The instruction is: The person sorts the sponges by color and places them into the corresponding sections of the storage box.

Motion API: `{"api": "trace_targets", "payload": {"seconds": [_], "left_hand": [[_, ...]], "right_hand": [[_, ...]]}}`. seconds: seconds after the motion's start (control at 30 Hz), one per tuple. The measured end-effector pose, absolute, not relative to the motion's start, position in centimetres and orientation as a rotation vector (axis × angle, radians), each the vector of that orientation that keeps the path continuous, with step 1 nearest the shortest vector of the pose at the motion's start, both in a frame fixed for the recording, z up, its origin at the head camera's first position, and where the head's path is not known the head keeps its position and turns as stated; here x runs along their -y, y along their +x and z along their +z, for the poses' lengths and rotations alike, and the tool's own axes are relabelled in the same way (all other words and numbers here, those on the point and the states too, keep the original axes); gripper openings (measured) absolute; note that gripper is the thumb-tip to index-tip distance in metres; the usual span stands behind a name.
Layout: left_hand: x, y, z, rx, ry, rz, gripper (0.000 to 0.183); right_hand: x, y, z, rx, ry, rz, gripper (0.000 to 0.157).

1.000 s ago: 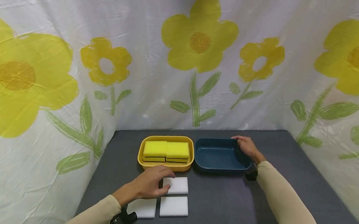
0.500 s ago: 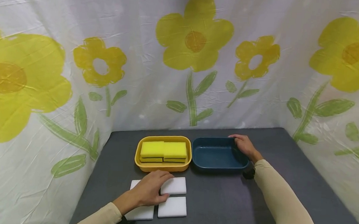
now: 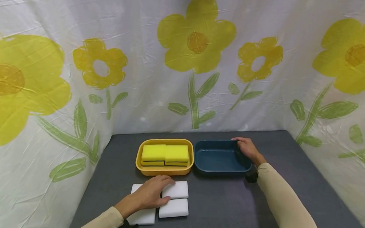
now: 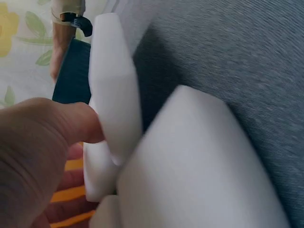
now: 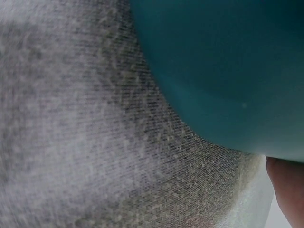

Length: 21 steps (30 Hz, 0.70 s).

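Note:
Several white sponges lie in rows at the near middle of the table in the head view. My left hand (image 3: 152, 191) is over them, its thumb and fingers pinching the far right white sponge (image 3: 178, 189) at its left end. Close to the thumb, the near right white sponge (image 3: 173, 208) sits tilted. In the left wrist view the thumb (image 4: 78, 118) presses between sponges, with the fingers partly hidden behind. My right hand (image 3: 248, 148) grips the right end of the dark blue tray (image 3: 221, 172); its interior shows no contents.
Left of the blue tray stands a yellow tray (image 3: 164, 172), nearly touching it, with stacked yellow sponges (image 3: 165, 153) inside. A near left white sponge (image 3: 143, 217) lies partly under the left forearm. A flower-printed curtain (image 3: 139, 101) borders the grey table (image 3: 221, 205).
My left hand has come down onto the white sponges, slightly left and nearer. The near right sponge has tilted against its neighbour. The right hand stays on the blue tray.

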<state>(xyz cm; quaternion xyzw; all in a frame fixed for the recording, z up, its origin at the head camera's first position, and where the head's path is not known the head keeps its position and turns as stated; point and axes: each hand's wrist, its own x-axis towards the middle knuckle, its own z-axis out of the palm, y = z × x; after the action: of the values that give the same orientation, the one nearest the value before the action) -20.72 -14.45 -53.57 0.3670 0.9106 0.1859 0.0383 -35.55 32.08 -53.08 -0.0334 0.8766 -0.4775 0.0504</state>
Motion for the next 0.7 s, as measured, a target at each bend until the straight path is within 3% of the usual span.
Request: {"api": "trace_targets", "payload": {"seconds": [0.7], "left_hand": [[13.49,-20.95,-52.86,-2.837,1.165,0.446,0.048]], "right_hand": [[-32.13,-35.58,-53.01,-2.673,-0.11,-1.461,0.049]]}}
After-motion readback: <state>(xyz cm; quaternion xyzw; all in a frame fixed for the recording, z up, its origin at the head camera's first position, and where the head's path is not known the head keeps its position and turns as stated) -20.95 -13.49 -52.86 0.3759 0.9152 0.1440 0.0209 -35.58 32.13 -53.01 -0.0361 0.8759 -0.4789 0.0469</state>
